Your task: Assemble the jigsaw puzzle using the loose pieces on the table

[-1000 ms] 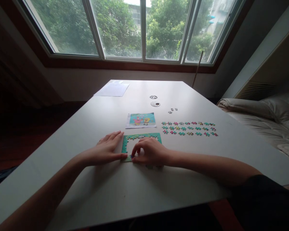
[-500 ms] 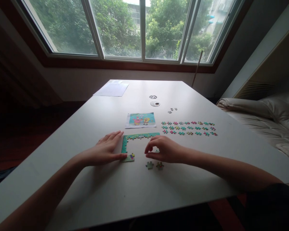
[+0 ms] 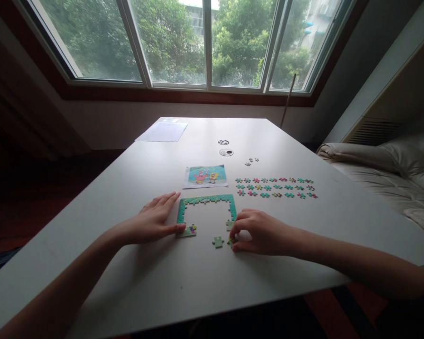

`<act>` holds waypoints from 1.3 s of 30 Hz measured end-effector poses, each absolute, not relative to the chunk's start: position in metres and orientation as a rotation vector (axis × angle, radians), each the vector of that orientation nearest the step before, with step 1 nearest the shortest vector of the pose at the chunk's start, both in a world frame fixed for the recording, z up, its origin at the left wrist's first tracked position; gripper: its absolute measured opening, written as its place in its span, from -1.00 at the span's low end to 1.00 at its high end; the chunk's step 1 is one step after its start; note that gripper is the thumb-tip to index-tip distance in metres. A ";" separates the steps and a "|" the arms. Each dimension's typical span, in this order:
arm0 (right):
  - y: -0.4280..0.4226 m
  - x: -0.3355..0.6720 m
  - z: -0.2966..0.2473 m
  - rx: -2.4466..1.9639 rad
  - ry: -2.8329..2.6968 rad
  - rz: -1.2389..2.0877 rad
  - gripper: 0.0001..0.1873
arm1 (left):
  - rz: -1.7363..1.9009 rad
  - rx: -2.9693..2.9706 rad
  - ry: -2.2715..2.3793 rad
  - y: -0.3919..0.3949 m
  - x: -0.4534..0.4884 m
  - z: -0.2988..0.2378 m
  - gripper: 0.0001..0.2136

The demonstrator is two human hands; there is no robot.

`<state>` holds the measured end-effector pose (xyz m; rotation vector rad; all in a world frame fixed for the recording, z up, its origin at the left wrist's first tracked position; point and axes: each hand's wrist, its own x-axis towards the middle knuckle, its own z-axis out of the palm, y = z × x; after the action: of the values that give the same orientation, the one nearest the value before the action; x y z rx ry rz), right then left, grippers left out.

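Observation:
A partly joined green puzzle frame (image 3: 205,201) lies on the white table (image 3: 183,278) in front of me. My left hand (image 3: 154,219) lies flat with its fingers stretched out, its thumb touching the frame's lower left corner (image 3: 188,230). My right hand (image 3: 261,231) is curled at the frame's lower right, its fingertips pinched on a loose puzzle piece (image 3: 232,242). Another loose piece (image 3: 218,242) lies just left of it.
A printed reference picture (image 3: 206,176) lies beyond the frame. Rows of several loose pieces (image 3: 273,187) sit to the right, with a few more pieces (image 3: 251,161) farther back. A sheet of paper (image 3: 162,131) lies at the far left. A cushioned seat (image 3: 381,174) stands to the right.
My right hand has moved from the frame's lower left corner to the right and down, onto the loose piece below the frame. My left hand has stayed in place.

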<state>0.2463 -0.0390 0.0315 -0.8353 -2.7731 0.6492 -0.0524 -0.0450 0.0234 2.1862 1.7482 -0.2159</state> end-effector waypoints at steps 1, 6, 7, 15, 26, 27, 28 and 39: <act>-0.039 0.246 0.031 -0.835 -2.764 0.649 -0.87 | -0.206 2.187 1.747 -0.045 -0.052 0.023 -0.04; -0.037 0.248 0.028 -0.785 -2.746 0.627 -0.89 | -0.140 2.209 1.748 -0.046 -0.053 0.018 -0.04; -0.036 0.249 0.027 -0.767 -2.734 0.611 -0.89 | -0.128 2.215 1.749 -0.046 -0.053 0.017 -0.04; -0.028 0.230 0.028 -0.649 -2.560 0.534 -0.85 | -0.103 2.223 1.776 -0.050 -0.051 0.016 -0.02; -0.021 0.186 0.019 -0.659 -2.616 0.626 -0.83 | -0.133 2.221 1.819 -0.056 -0.039 0.028 -0.01; -0.021 0.185 0.020 -0.660 -2.619 0.623 -0.84 | -0.126 2.228 1.818 -0.056 -0.040 0.027 -0.02; -0.021 0.185 0.020 -0.656 -2.622 0.617 -0.84 | -0.122 2.231 1.816 -0.056 -0.040 0.026 -0.02; -0.020 0.189 0.012 -0.597 -2.597 0.547 -0.81 | -0.109 2.234 1.806 -0.055 -0.041 0.025 -0.02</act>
<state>0.1892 -0.0203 0.0118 -0.5972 -2.5969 0.5474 -0.0406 -0.0552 0.0253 2.2336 1.8057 -0.1094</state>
